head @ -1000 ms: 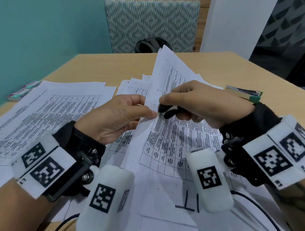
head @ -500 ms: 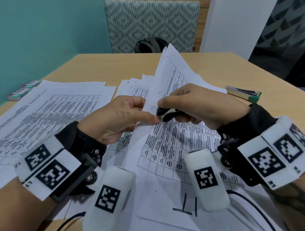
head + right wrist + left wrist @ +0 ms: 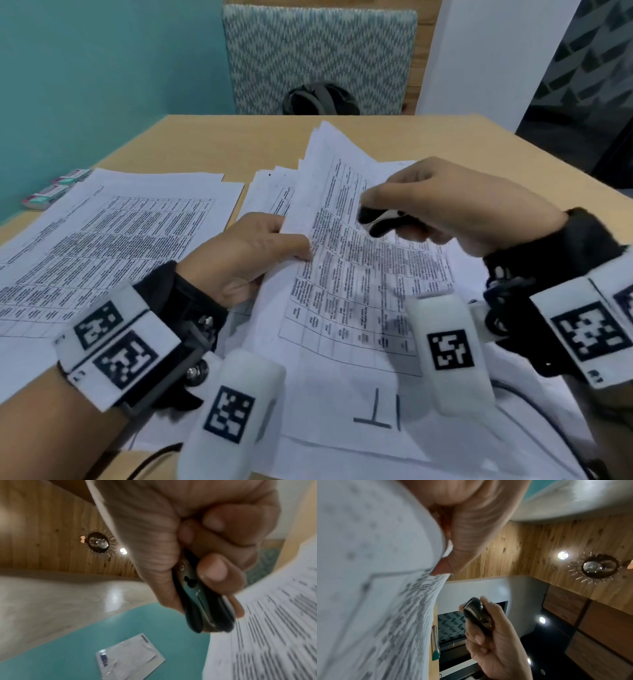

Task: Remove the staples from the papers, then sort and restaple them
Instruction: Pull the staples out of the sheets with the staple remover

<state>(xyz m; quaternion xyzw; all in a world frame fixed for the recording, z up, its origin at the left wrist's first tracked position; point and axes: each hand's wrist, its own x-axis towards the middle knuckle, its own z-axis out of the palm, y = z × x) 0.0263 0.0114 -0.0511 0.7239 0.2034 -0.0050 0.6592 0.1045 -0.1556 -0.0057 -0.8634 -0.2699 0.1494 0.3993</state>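
left hand (image 3: 246, 253) pinches the left edge of a raised printed sheaf (image 3: 346, 246), thumb on top. right hand (image 3: 455, 209) grips a black staple remover (image 3: 380, 219) just above the sheaf. second paper stack (image 3: 102, 240) lies flat toward the table's (image 3: 239, 137) left edge.

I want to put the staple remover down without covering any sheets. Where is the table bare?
Bare wood lies across the far table, between the chair and the raised papers, and along the right edge beyond the right hand holding the staple remover. The left stack and the near side are crowded.
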